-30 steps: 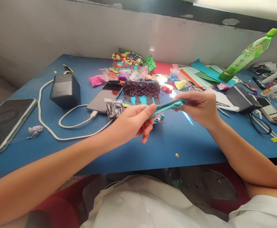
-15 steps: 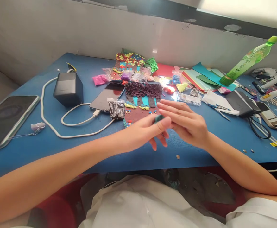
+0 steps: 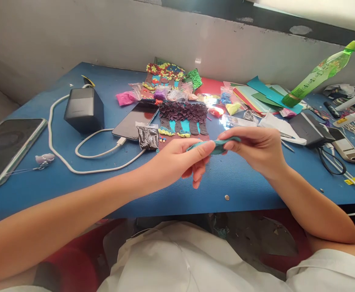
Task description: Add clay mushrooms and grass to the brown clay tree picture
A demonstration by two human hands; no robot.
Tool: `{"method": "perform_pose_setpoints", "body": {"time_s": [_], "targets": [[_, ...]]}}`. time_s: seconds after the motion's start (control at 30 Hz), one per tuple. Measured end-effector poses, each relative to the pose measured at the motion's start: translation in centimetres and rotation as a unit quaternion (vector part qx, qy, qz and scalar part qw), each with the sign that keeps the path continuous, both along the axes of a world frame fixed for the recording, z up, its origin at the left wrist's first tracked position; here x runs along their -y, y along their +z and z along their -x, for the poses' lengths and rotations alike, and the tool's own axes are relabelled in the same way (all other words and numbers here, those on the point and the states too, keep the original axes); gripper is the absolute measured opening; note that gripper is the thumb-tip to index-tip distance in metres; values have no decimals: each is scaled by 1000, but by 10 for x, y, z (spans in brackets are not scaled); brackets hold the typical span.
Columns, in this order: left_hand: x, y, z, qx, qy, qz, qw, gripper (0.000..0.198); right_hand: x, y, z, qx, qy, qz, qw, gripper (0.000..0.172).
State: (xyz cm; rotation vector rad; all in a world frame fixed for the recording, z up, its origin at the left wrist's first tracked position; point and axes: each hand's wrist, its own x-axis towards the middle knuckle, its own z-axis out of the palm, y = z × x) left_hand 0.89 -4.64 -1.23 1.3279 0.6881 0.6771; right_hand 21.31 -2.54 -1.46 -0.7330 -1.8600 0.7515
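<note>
A strip of teal modelling clay (image 3: pixel 218 147) stretches between my two hands above the table's front part. My left hand (image 3: pixel 183 158) pinches its left end, thumb on top and the other fingers curled below. At the other end, the thumb and fingers of my right hand (image 3: pixel 256 148) close on the clay. Just behind the hands lies a clay relief picture (image 3: pixel 183 115) with dark purple foliage, brown trunks, blue gaps and yellow-green tufts. Its lower part is partly hidden by my hands. A small bag of black clay (image 3: pixel 147 136) rests at its left edge.
A phone (image 3: pixel 134 119), a black power block (image 3: pixel 84 109) and a white cable (image 3: pixel 70 164) lie left. Bagged clays (image 3: pixel 162 93) and a second clay picture (image 3: pixel 165 75) are behind. To the right stand a green bottle (image 3: pixel 320 75), coloured papers (image 3: pixel 253 99) and a black case (image 3: pixel 308 129).
The teal clay was a small lump mostly hidden between my hands; now it is a longer strip. My right hand has turned from flat, outstretched fingers to a pinch on its right end.
</note>
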Motion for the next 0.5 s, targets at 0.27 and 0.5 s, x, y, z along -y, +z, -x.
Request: {"method": "perform_pose_setpoints", "body": {"time_s": [0.27, 0.5], "targets": [[-6, 2, -1, 30, 63, 75, 995, 58, -26, 2, -14, -61, -201, -164, 964, 9], [-6, -3, -6, 66, 29, 118, 990, 66, -4, -1, -3, 25, -19, -152, 988, 24]]}}
